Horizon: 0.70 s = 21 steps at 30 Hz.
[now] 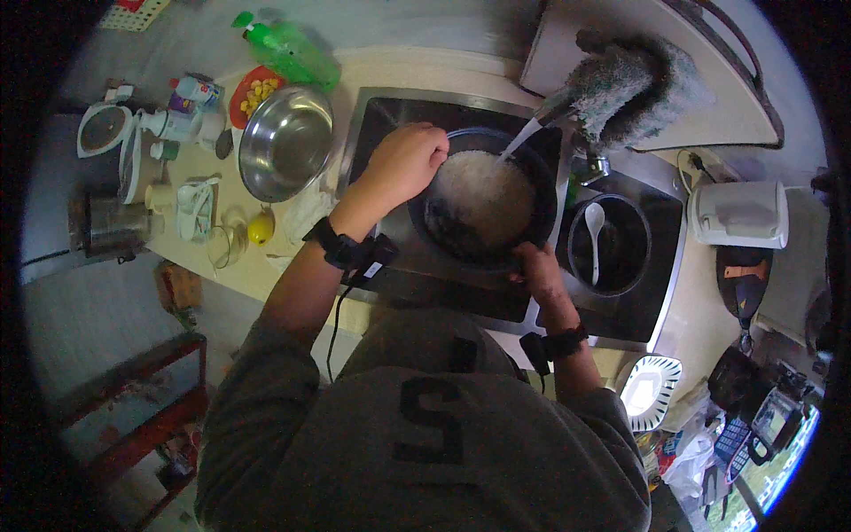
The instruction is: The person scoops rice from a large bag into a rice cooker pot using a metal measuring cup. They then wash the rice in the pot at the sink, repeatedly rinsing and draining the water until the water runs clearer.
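In the left basin of a double steel sink (392, 113) sits a dark round pot (550, 193). White grains that look like rice (512, 199) lie in it, heaped towards the far side. A stream of water (522, 141) pours onto the grains from the faucet spout (558, 110). My left hand (409, 163) grips the pot's rim at the upper left, fingers curled and partly hidden. At the lower right, my right hand (538, 269) holds the near rim, thumb side up. Black bands with small devices sit on both wrists.
The right basin holds a second dark pot (625, 266) with a white spoon (594, 246). A steel bowl (286, 143), yellow fruit (261, 228) and green bottle (296, 53) stand left. A fuzzy cloth (618, 86) hangs by the faucet. A cable (332, 332) dangles from my left wrist.
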Tool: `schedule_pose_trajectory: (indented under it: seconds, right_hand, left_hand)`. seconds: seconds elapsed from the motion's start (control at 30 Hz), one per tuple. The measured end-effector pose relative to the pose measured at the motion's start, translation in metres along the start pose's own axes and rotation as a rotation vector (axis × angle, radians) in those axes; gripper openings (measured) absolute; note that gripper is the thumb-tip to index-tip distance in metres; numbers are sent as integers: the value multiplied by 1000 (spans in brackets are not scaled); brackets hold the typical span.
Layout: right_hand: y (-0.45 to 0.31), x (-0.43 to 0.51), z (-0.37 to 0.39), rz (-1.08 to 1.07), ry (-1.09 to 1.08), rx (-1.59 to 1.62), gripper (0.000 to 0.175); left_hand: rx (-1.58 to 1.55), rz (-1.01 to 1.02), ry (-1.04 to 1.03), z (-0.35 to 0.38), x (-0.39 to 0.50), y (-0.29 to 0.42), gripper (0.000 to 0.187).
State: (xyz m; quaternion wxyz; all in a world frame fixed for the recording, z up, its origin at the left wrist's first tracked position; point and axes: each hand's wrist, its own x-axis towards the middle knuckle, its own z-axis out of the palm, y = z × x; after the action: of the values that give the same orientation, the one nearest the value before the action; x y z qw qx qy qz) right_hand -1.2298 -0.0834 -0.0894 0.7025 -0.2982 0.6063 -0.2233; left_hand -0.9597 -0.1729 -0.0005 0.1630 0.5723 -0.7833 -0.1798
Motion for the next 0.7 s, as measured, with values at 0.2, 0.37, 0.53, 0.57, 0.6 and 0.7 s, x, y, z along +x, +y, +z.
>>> schedule_pose_trajectory:
  seconds: [0.2, 0.37, 0.53, 0.57, 0.6, 0.7]
  right_hand:
    - [3, 7, -6, 95, -99, 176, 11]
    - [5, 8, 0, 160, -134, 176, 10]
    - [11, 8, -2, 213, -173, 277, 8]
    - [13, 7, -3, 224, -210, 311, 8]
    - [15, 8, -5, 256, -164, 285, 9]
    - [20, 9, -12, 286, -177, 263, 11]
  left_hand:
    - [-81, -42, 35, -10, -15, 2, 7]
    - [-210, -139, 18, -18, -36, 12, 8]
    - [-246, -136, -44, -19, -54, 21, 9]
    - [-255, -126, -46, -19, -57, 23, 9]
    - [-264, -115, -49, -18, -59, 24, 9]
    - [-275, -75, -67, -16, -64, 26, 10]
